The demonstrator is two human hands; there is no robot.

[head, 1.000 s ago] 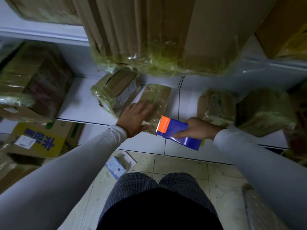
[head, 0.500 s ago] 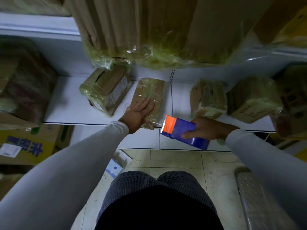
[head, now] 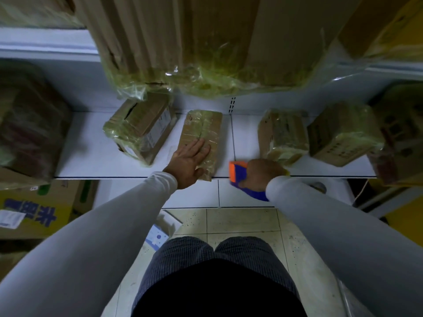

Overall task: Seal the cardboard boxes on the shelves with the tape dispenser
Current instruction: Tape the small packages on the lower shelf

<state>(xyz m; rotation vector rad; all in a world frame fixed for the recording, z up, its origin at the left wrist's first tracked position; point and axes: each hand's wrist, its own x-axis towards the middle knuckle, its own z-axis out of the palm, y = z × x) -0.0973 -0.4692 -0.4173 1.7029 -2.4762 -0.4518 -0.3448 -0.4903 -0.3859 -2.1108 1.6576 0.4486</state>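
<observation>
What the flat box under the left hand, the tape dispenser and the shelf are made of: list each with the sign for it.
Flat box: brown cardboard, matte, under glossy, wrinkled clear tape that catches the light; the left hand presses flat on it.
Tape dispenser: apparently smooth plastic, going by its solid blue body and orange front; gripped by the right hand.
Shelf: smooth white board, probably painted metal; the material is not certain.

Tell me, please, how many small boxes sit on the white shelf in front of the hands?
4: an angled box far left, a flat box under the left hand, then two at right.
</observation>
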